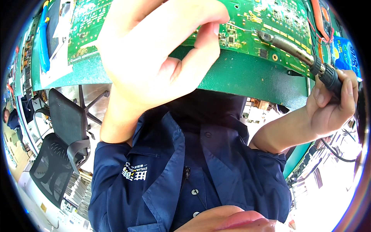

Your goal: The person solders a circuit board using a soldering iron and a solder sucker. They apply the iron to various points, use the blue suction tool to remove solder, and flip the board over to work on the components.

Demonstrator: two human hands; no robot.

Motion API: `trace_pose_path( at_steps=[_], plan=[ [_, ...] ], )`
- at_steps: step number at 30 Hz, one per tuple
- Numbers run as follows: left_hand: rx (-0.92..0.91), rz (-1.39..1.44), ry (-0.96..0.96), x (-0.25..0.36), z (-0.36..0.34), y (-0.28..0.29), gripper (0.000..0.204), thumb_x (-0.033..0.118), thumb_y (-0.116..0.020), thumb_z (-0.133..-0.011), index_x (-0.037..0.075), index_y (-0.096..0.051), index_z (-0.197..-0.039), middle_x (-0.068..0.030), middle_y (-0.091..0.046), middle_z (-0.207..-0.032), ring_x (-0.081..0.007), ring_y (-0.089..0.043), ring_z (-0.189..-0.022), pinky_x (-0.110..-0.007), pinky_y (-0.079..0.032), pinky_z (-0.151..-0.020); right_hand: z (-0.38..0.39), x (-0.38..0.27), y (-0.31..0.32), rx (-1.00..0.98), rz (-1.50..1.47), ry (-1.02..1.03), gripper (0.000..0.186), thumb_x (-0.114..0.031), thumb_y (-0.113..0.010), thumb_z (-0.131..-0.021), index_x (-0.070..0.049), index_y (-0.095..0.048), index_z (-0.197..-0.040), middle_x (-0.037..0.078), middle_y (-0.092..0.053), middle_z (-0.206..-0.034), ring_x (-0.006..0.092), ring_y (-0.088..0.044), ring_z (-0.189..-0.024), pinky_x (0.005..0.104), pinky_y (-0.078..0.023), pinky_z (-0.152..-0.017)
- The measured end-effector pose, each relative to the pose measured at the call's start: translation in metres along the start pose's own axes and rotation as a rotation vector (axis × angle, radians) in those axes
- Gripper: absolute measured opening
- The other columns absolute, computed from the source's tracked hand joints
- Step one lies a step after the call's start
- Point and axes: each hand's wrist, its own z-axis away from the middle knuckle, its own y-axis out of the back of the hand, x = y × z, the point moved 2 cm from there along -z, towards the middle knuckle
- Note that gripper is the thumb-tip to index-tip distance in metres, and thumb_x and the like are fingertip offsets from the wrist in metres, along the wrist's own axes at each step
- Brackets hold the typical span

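Observation:
A green circuit board [284,58], crowded with small parts, lies across the green work surface [247,73]. My left hand [154,54] hovers over the board, thumb and forefinger pinched on a thin solder wire [240,28]. From that pinch the wire runs right, its far end close by the tip of a soldering iron [291,48]. My right hand [334,102] grips the iron by its black handle, tip pointing left and low over the board. Whether tip and wire touch is too small to tell. My left hand covers part of the board.
A blue-handled tool [44,48] lies left of the board on white paper [58,75]. At the right are an orange-and-black tool [320,19], wires and a blue packet [345,56]. Black office chairs [58,162] stand at left; another person [13,119] is far left.

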Motion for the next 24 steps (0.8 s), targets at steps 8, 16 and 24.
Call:
trace_pose_path(
  at_steps=[8,16,24],
  plan=[
    [0.004,-0.016,0.009,-0.001,-0.002,-0.002,0.016,-0.005,-0.069,-0.069,0.002,-0.068,-0.083,-0.0098,-0.058,-0.079,-0.0201,-0.056,-0.063,-0.028,-0.043,-0.055,0.004,0.004,0.006,-0.096,0.139,0.142,0.024,0.007,-0.043,-0.092,0.006,-0.055,-0.113,0.027,-0.059,-0.095,0.0072,-0.039,-0.045,0.0180,-0.036,-0.041],
    [-0.002,-0.034,0.012,-0.001,-0.005,-0.002,0.017,-0.004,-0.069,-0.068,0.002,-0.068,-0.083,-0.0098,-0.058,-0.079,-0.0201,-0.056,-0.063,-0.028,-0.043,-0.055,0.001,0.004,0.007,-0.126,0.102,0.111,0.027,0.008,-0.041,-0.094,0.002,-0.056,-0.116,0.028,-0.059,-0.100,0.0067,-0.038,-0.046,0.0176,-0.036,-0.042],
    [-0.006,-0.042,0.009,-0.001,-0.005,-0.003,0.017,-0.004,-0.069,-0.067,0.002,-0.069,-0.083,-0.0099,-0.057,-0.079,-0.0202,-0.056,-0.064,-0.028,-0.043,-0.055,0.000,-0.007,-0.011,0.061,0.045,-0.074,0.027,-0.008,-0.040,-0.095,0.009,-0.060,-0.099,0.015,-0.053,-0.078,0.0082,-0.041,-0.045,0.0222,-0.035,-0.045]
  ],
)
